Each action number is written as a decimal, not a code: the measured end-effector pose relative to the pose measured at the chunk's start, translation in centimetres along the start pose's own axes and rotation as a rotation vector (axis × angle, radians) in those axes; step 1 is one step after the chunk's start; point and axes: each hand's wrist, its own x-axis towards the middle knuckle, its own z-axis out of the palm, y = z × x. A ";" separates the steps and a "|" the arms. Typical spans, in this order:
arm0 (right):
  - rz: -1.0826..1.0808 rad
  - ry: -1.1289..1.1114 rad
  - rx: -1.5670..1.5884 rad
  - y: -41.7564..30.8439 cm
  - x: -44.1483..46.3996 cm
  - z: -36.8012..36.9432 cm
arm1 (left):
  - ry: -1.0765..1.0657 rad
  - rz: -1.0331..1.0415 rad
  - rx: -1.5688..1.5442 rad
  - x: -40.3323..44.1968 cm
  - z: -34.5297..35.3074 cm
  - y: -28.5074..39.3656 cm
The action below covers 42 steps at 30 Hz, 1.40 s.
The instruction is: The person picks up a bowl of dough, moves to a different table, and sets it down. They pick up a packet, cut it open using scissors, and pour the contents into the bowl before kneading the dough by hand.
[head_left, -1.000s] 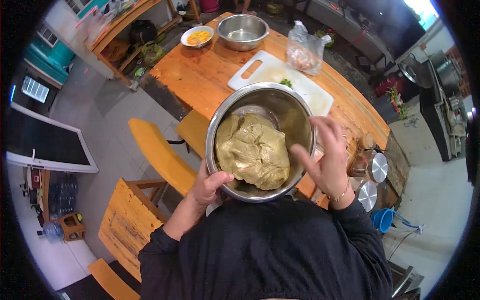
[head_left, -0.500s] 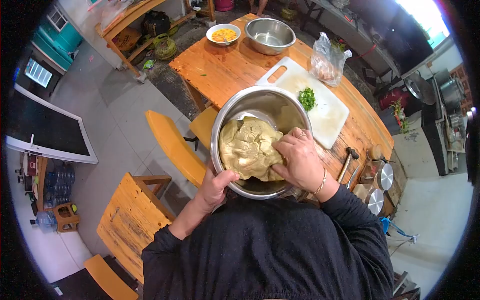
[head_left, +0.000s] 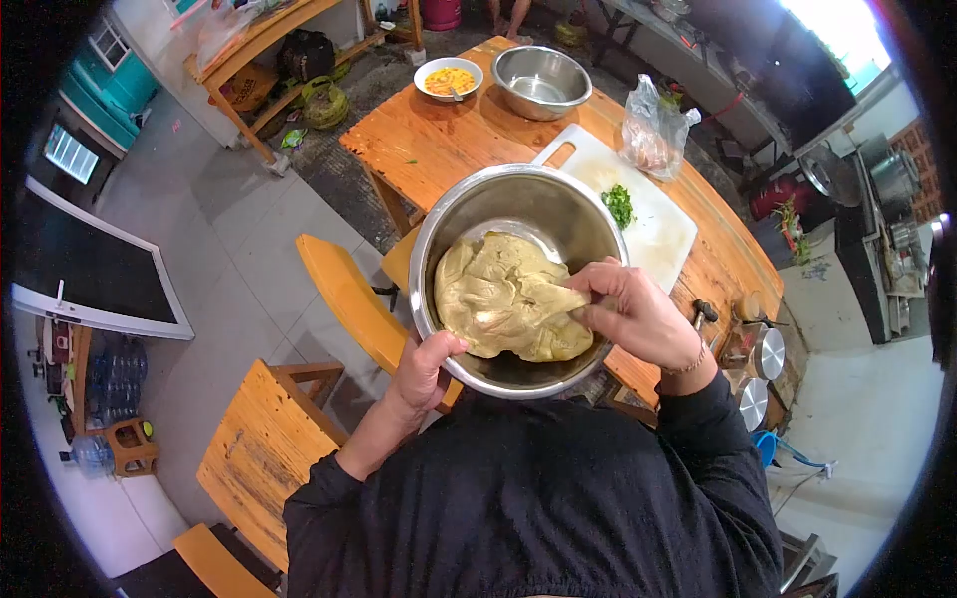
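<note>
A large steel bowl (head_left: 424, 224) is tilted toward me, with a lump of greenish-yellow dough (head_left: 493, 299) inside. My left hand (head_left: 424, 377) grips the bowl's lower left rim, its thumb over the edge and its other fingers hidden beneath. At the right side of the bowl, my right hand (head_left: 643, 314) pinches an edge of the dough between thumb and fingers, and that part is stretched out toward the hand. Just beyond the bowl lies a white cutting board (head_left: 663, 234) with chopped green herbs (head_left: 618, 205) on it.
On the wooden table (head_left: 399, 135) stand a bowl of yellow-orange mixture (head_left: 449, 80), another steel bowl (head_left: 541, 83) and a plastic bag (head_left: 653, 130). Jars (head_left: 766, 351) and a hammer (head_left: 704, 312) are at the right. A yellow chair (head_left: 349, 304) is left. A person's legs (head_left: 510, 18) show behind the table.
My right hand came down from over the bowl's right rim, took hold of the dough and has drawn its edge to the right. My left hand still holds the rim.
</note>
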 end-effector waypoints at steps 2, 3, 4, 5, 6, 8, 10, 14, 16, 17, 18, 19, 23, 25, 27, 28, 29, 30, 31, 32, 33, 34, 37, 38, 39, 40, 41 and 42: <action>-0.134 0.047 -0.231 -1.3 0.0 -0.2 | -0.012 0.094 0.086 0.4 -0.3 0.0; -0.142 0.110 -0.352 -2.4 0.0 0.3 | -0.018 0.140 0.129 0.6 -0.4 0.0; -0.150 0.174 -0.472 -3.1 0.1 0.7 | -0.019 0.157 0.140 0.7 -0.4 0.2; -0.217 0.172 -0.505 -2.3 0.4 1.5 | -0.019 0.173 0.152 0.8 -0.3 0.3; -0.199 0.140 -0.495 -1.7 0.8 2.2 | -0.021 0.191 0.163 0.9 -0.3 0.5; -0.166 0.070 -0.471 -0.8 1.6 3.4 | -0.018 0.143 0.141 0.7 -0.4 0.9; -0.205 0.192 -0.379 0.1 2.2 3.3 | -0.007 0.095 0.107 0.2 -0.5 1.4; -0.142 0.334 -0.249 0.0 2.7 2.9 | 0.012 0.044 0.030 -0.4 -0.7 2.1; -0.075 0.377 -0.196 -1.0 2.7 2.9 | 0.003 0.058 0.046 -0.5 -1.0 2.4; 0.004 0.336 -0.107 -1.6 2.6 2.6 | -0.004 0.073 0.080 -0.6 -1.1 2.7; 0.082 0.293 -0.018 -2.2 2.4 2.3 | -0.010 0.088 0.114 -0.7 -1.3 3.0; 0.161 0.247 0.072 -2.7 2.2 2.1 | -0.012 0.092 0.115 -1.0 -1.2 3.2; 0.183 0.169 0.517 -4.0 1.4 2.1 | -0.023 0.054 -0.005 -1.4 -1.8 3.5; 0.169 0.132 0.578 -5.5 1.0 2.3 | -0.055 -0.067 -0.092 -2.3 -2.5 4.4; 0.157 0.058 0.604 -7.3 0.4 1.8 | -0.042 -0.040 -0.078 -3.8 -2.6 5.3; 0.131 0.010 0.674 -8.5 0.0 1.6 | -0.035 -0.029 -0.070 -4.8 -2.3 5.9; 0.061 -0.059 0.486 -9.8 -0.3 0.6 | 0.020 -0.017 -0.045 -6.0 -1.9 6.7; -0.216 -0.042 0.364 -10.2 -0.3 0.6 | 0.024 -0.043 -0.061 -7.6 -1.6 7.7; -0.318 -0.091 0.335 -11.2 -0.5 0.1 | -0.114 0.143 0.075 -8.5 -3.2 7.6; -0.414 -0.098 0.375 -11.8 -0.7 0.1 | -0.229 0.345 0.184 -9.5 -4.7 7.4; -0.495 -0.074 0.475 -12.2 -0.9 0.7 | -0.231 0.451 0.232 -11.5 -7.4 6.9; -0.569 -0.056 0.550 -12.7 -1.1 1.1 | -0.226 0.558 0.279 -13.0 -8.5 7.0; -0.693 -0.093 0.580 -14.7 -0.3 1.0 | 0.070 0.286 0.022 -14.1 -3.0 8.2; -0.650 -0.071 0.580 -14.8 -0.2 0.9 | 0.023 0.211 -0.027 -14.1 -3.0 8.6; -0.609 -0.050 0.579 -14.9 -0.4 0.9 | -0.020 0.132 -0.074 -14.1 -3.1 8.9; -0.571 -0.030 0.578 -14.9 -0.4 0.8 | -0.059 0.052 -0.118 -14.2 -3.1 9.2; -0.576 -0.038 0.561 -14.6 -0.2 0.7 | -0.066 -0.030 -0.071 -13.9 -2.3 10.2; -0.580 -0.046 0.548 -14.2 -0.1 0.5 | -0.069 -0.115 -0.024 -13.8 -1.8 10.6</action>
